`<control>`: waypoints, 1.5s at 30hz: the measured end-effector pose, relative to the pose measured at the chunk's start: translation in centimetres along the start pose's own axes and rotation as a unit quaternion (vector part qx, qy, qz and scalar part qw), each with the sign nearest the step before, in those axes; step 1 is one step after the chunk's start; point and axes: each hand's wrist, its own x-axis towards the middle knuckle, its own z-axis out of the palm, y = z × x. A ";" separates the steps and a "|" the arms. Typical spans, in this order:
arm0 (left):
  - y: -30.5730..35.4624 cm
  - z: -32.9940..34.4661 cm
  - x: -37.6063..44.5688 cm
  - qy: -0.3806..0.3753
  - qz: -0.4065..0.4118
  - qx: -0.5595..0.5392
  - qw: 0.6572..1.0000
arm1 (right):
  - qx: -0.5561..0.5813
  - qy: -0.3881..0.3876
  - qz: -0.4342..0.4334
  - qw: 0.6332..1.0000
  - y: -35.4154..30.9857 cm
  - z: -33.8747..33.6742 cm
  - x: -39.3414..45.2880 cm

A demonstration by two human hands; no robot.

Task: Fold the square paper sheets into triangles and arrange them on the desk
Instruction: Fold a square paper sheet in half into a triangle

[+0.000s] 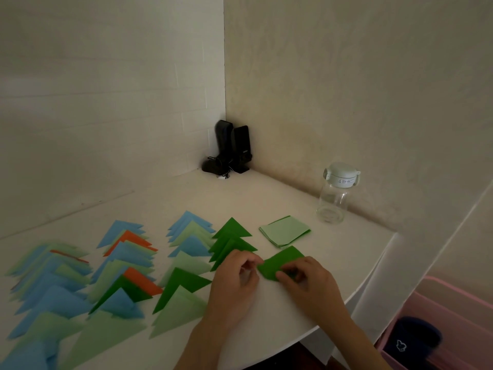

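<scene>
Both hands are down on the white desk (266, 204), working one dark green sheet (282, 263) that lies near the front right edge; the left hand (234, 279) has its fingers curled in, pinching the sheet's left corner between thumb and fingertips; the right hand (306, 279) sits on the sheet's near right part, fingers bent over the paper and gripping a fold of it, though exactly how the paper is creased under those fingers I cannot tell; just beyond the sheet, a small stack of pale green squares (285, 231) lies flat, not yet folded; to the left of the hands runs a column of dark green triangles (233, 241), overlapping one another, points toward the wall; further left, three more columns of folded triangles (117, 268) in blue, pale green, orange and dark green, each piece lapping the next, the leftmost column blurred at the picture's edge; at the back right of the desk a clear bottle (336, 196) with a white lid stands upright by the wall, well apart from the paper; in the far corner, a pair of black speakers (234, 145) stands upright against the wall; off the desk at lower right, a pink bin (453, 311) with something dark inside.
</scene>
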 end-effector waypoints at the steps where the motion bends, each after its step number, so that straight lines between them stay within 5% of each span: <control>1: 0.2 -0.2 -0.2 0.004 0.007 -0.008 1.000 | -0.012 -0.009 -0.001 1.000 0.0 0.1 -0.1; 15: -0.3 0.6 -0.3 -0.036 0.137 0.147 0.979 | 0.022 -0.029 -0.095 0.995 0.4 -0.8 -0.6; 25: -0.2 0.7 -0.3 -0.013 0.098 0.130 0.987 | 0.023 -0.020 -0.116 0.993 1.0 -1.6 -1.5; 35: 0.6 1.0 -0.1 -0.010 0.056 0.134 0.989 | -0.012 0.011 -0.010 1.000 0.9 0.4 0.0; 45: 0.3 1.2 0.2 -0.009 -0.004 0.070 0.997 | 0.014 0.017 -0.002 1.000 0.7 0.4 -0.1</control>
